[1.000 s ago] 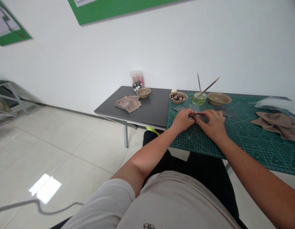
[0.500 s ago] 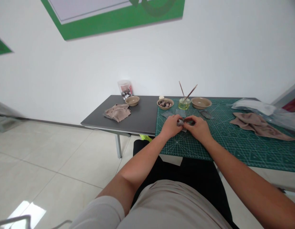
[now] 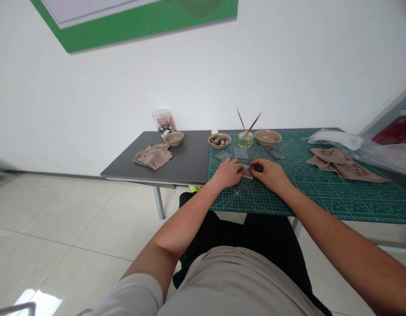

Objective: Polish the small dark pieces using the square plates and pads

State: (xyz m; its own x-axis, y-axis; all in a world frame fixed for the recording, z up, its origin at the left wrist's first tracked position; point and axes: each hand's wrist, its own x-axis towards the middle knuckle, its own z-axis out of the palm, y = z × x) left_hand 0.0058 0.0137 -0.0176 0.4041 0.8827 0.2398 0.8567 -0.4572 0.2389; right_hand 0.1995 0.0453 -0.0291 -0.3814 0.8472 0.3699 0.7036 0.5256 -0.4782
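Between my hands lies a small grey translucent pouch (image 3: 247, 171), low over the green cutting mat (image 3: 268, 197). My left hand (image 3: 228, 172) pinches its left side, with the fingers curled. My right hand (image 3: 268, 173) pinches its right side between thumb and fingers. The fingers hide part of the pouch, and I cannot tell what is inside. Just behind my hands, another flat grey pouch (image 3: 241, 153) lies on the mat, with a second grey piece (image 3: 223, 156) to its left and a darker pouch (image 3: 275, 152) to the right.
Behind the pouches stand a bowl of brownish chunks (image 3: 219, 141), a glass jar (image 3: 245, 139) with two brushes and a tan bowl (image 3: 268, 137). Brown cloths lie left (image 3: 153, 156) and right (image 3: 344, 164). At the back left are another bowl (image 3: 173, 138) and a clear tub (image 3: 164, 123).
The pouch now lies lower and flatter between my hands, where before it was raised and bunched. My fingers have shifted to its sides. The whole view has moved slightly.
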